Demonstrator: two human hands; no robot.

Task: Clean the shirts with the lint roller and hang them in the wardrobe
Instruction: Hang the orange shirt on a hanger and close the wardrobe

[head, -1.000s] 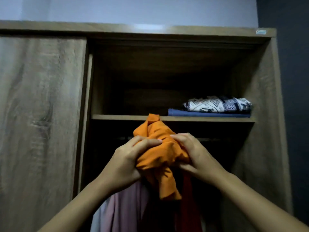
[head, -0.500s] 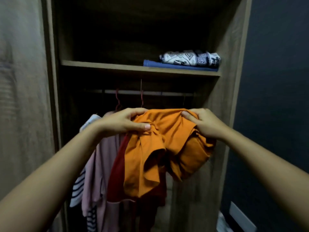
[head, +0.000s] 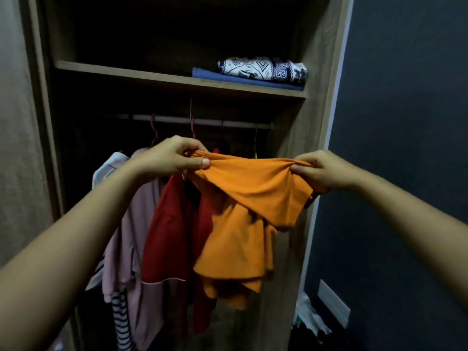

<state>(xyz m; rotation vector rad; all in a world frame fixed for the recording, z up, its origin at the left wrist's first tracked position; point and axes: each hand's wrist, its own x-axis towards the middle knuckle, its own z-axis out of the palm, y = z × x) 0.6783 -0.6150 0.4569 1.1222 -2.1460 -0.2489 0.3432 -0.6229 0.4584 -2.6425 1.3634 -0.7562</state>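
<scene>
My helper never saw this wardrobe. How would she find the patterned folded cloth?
In the open wardrobe, find the shelf above the hanging rail. At its right end, the patterned cloth lies on a blue folded cloth; only it bears a geometric print.

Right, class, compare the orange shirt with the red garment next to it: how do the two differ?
The orange shirt is gripped at its top edge by the left hand and right hand; the red garment hangs below the rail. The orange shirt is twisted and bunched; the red garment drops long and straight. Both are cloth garments.
</scene>
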